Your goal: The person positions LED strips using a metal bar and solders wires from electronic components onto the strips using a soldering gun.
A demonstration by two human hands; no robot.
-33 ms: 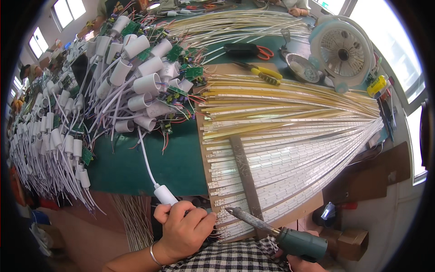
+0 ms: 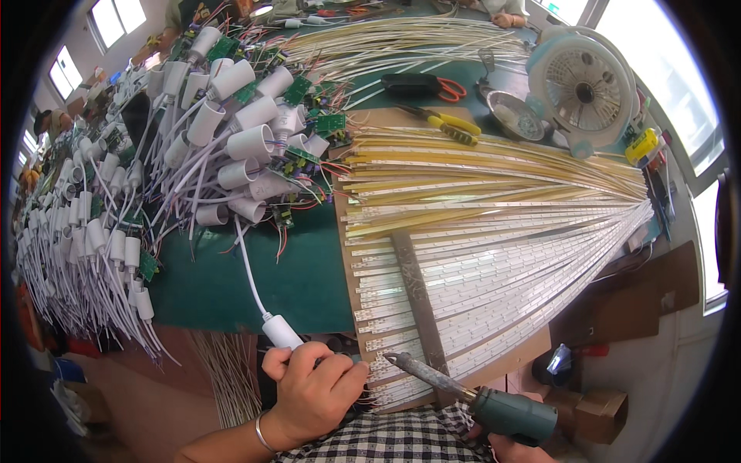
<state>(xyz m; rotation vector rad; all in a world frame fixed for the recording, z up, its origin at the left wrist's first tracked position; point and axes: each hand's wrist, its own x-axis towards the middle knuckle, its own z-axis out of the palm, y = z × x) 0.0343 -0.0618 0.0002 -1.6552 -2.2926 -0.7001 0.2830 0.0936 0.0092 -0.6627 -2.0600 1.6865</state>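
Observation:
My left hand (image 2: 318, 390) is closed at the lower middle, beside the near corner of the fanned LED strips (image 2: 509, 262). Its fingers are pinched at the end of a white cylindrical cap (image 2: 281, 332) on a white cable (image 2: 248, 270); whatever lies inside the fingers is mostly hidden. My right hand (image 2: 519, 449), partly cut off by the lower edge, grips the green handle of a soldering iron (image 2: 512, 417). The iron's tip is over the ends of the nearest strips, just right of my left fingers. Across the strips lies a dark flat bar (image 2: 419, 305).
A large heap of white caps (image 2: 239, 143) with cables and green circuit boards fills the left. Yellow-handled pliers (image 2: 448, 122), orange-handled scissors (image 2: 451, 90), a metal dish (image 2: 515, 116) and a fan (image 2: 584, 91) stand farther back. Another person's hand (image 2: 507, 20) is at the far side.

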